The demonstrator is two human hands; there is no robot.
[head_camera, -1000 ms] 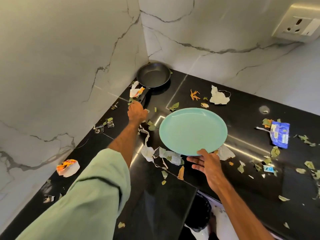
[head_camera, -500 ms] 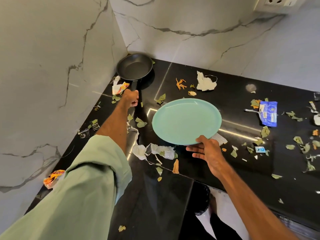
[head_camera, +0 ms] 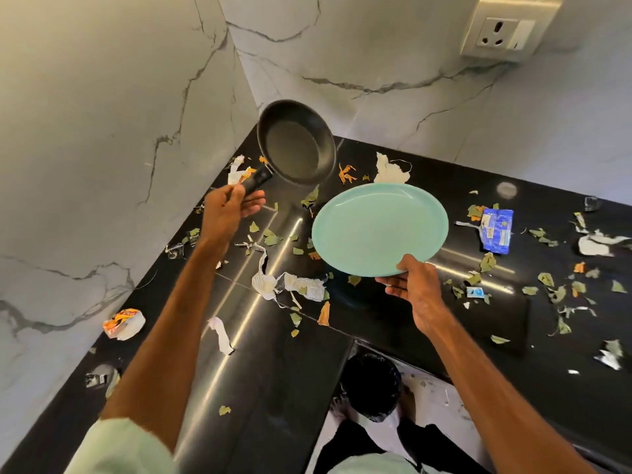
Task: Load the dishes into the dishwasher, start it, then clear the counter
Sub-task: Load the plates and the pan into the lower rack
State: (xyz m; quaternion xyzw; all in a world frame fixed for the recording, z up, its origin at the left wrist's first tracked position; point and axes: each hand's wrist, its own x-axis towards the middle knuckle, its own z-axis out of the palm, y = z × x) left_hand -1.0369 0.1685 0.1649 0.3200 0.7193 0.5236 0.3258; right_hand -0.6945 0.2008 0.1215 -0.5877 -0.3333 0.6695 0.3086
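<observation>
My left hand (head_camera: 227, 213) grips the black handle of a small dark frying pan (head_camera: 297, 142), which hangs tilted in the air above the back corner of the black counter (head_camera: 273, 364). My right hand (head_camera: 412, 285) holds a round mint-green plate (head_camera: 379, 229) by its near rim, thumb on top and fingers underneath. The plate is lifted off the counter and sits to the right of the pan. Both are empty.
Torn paper, leaf bits and wrappers litter the counter: a blue packet (head_camera: 496, 229), white paper scraps (head_camera: 289, 285), an orange-and-white wrapper (head_camera: 123, 323). Marble walls close the back and left. A wall socket (head_camera: 506, 29) is upper right. A black-lined bin (head_camera: 371, 384) stands below the counter's inner corner.
My left hand has lifted the pan off the counter and tilted it up. My right hand keeps the plate, which has moved slightly right.
</observation>
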